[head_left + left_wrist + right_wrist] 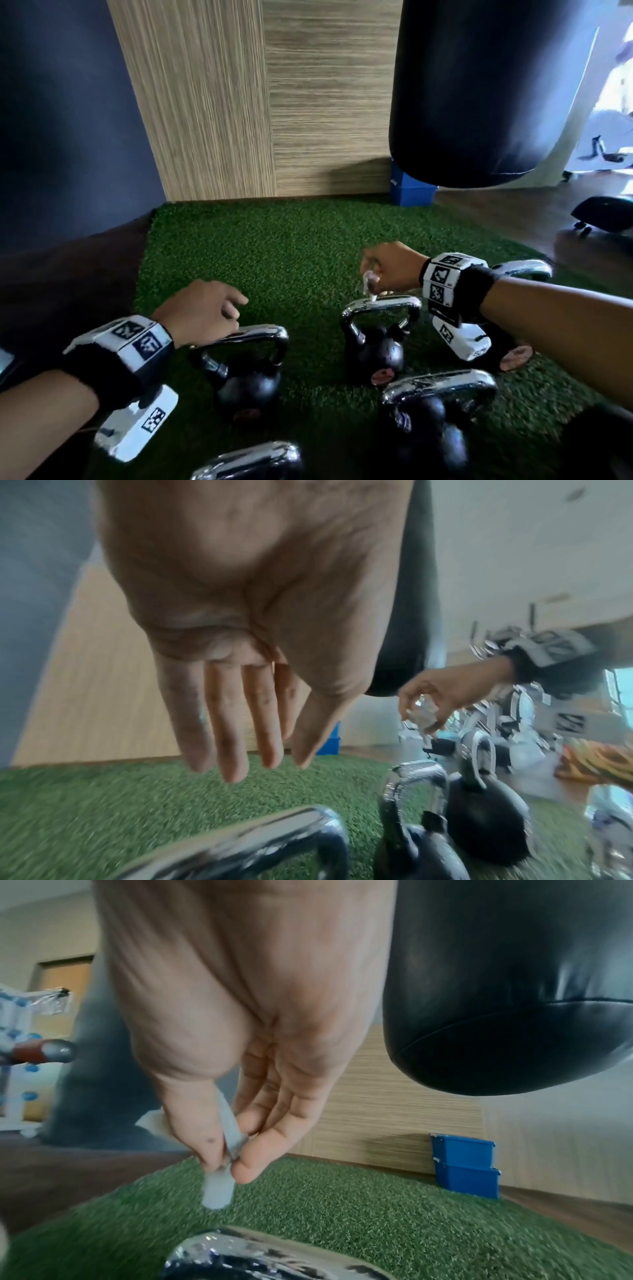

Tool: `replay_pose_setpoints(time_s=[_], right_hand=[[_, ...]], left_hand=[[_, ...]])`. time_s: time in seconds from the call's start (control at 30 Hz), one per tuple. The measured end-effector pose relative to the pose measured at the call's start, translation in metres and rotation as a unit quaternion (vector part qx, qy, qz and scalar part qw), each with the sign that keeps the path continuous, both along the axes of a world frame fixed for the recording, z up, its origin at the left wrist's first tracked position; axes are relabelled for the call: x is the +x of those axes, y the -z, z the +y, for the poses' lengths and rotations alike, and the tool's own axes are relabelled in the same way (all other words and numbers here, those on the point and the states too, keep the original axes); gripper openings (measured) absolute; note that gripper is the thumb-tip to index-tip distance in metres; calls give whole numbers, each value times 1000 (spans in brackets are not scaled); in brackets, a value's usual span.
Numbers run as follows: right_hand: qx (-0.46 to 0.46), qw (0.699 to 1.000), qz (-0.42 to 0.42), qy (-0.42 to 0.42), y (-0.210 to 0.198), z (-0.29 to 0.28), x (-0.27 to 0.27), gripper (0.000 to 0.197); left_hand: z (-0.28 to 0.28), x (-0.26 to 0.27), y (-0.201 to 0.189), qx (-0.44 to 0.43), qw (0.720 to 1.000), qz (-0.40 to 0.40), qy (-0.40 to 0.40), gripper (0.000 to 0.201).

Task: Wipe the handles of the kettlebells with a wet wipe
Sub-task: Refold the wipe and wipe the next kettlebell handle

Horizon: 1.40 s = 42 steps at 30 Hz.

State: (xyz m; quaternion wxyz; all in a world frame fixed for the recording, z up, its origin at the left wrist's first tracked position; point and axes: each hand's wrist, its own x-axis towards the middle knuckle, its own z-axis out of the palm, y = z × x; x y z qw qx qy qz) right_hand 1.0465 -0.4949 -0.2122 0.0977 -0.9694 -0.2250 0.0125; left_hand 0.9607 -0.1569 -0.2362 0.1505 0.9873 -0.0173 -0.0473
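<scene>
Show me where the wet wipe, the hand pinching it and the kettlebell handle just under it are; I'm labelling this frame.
wet wipe [219,1191]: right wrist view, its end hanging below the fingertips.
right hand [390,270]: head view, back of the hand.
kettlebell handle [380,306]: head view, top chrome bar.

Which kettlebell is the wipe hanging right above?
The far middle kettlebell: the right hand pinches the wipe directly over its chrome handle. The others sit nearer the camera or under the left hand.
</scene>
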Motion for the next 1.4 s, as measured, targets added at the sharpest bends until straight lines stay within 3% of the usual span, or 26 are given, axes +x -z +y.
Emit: replay_pose_setpoints(time_s=[0.13, 0.27, 0.37, 0.47, 0.57, 0.7, 0.83, 0.9, 1.0, 1.2, 1.3, 1.4], right_hand=[[-45, 997, 21, -66, -11, -24, 14, 14], [-77, 985, 24, -155, -2, -45, 27, 24], [-32, 983, -2, -179, 7, -65, 42, 38], [-17, 984, 3, -179, 13, -78, 50, 56], [8, 986, 36, -163, 12, -87, 56, 51], [13, 989, 63, -134, 12, -90, 58, 44], [-15, 990, 52, -128, 19, -85, 52, 47], [-12, 990, 31, -136, 25, -85, 50, 37], [31, 988, 41, -147, 35, -87, 47, 32], [23, 986, 18, -165, 54, -83, 47, 31], [-7, 986, -12, -166, 62, -77, 50, 26], [-18, 981, -70, -181, 67, -71, 50, 39]], left_hand=[[-71, 18, -38, 115, 989, 94, 18, 49], [-132, 51, -44, 121, 980, 153, -42, 40], [-164, 68, -13, 62, 979, 163, -102, 44], [-176, 69, 36, 27, 974, 152, -167, 66], [-180, 66, 82, -19, 970, 132, -202, 83], [-190, 62, 127, -109, 963, 111, -218, 87], [-199, 66, 151, -187, 955, 94, -211, 84], [-203, 69, 159, -197, 957, 88, -192, 79], [-208, 70, 169, -198, 960, 82, -183, 90], [-215, 71, 191, -233, 951, 85, -187, 115], [-223, 74, 203, -246, 950, 64, -182, 112], [-227, 76, 209, -264, 944, 30, -195, 110]])
